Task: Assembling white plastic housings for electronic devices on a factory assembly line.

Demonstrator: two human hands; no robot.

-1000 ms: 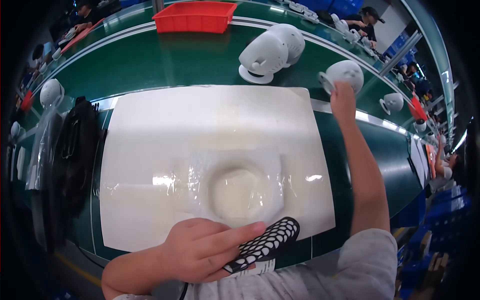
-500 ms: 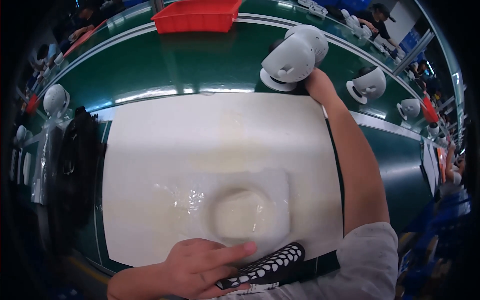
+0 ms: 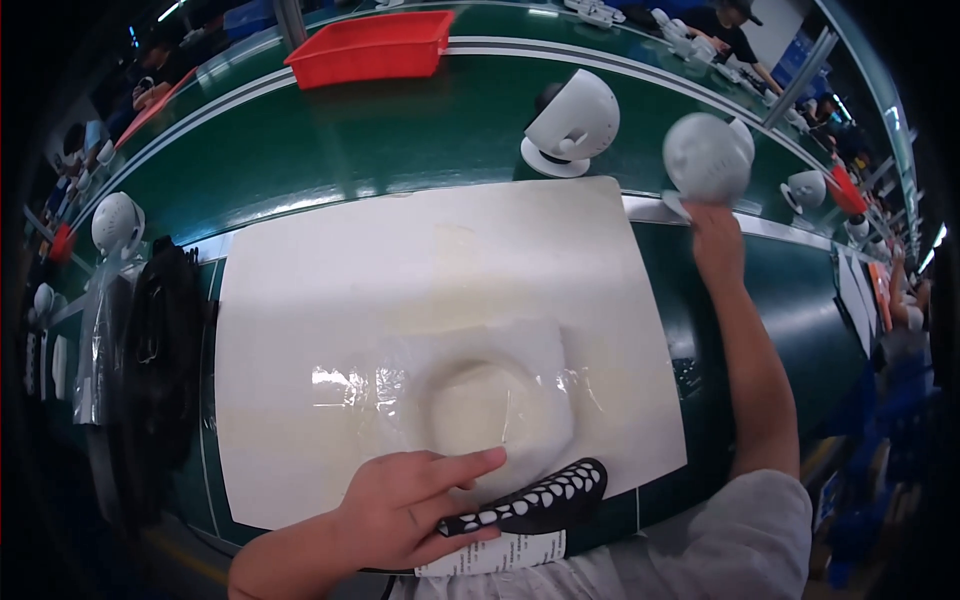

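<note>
A black curved strip with rows of white oval spots is pinched in my left hand, near the front edge of the white board; the index finger points outward over a round hollow. A white sheet with small print lies under the strip. My right hand stretches to the far right, closed on the lower part of a round white camera-like device, which is blurred. Left of it, a similar white device with a dark round part stands on its disc base, just beyond the board.
The white board carries a padded block with a round hollow under clear film. A red tray sits at the back. Black cables and plastic bags lie left. Another white device stands far right; people work across the line.
My right hand has moved right, carrying one white device away from beside the other, which stays standing. My left hand still holds the black strip, slightly higher in view.
</note>
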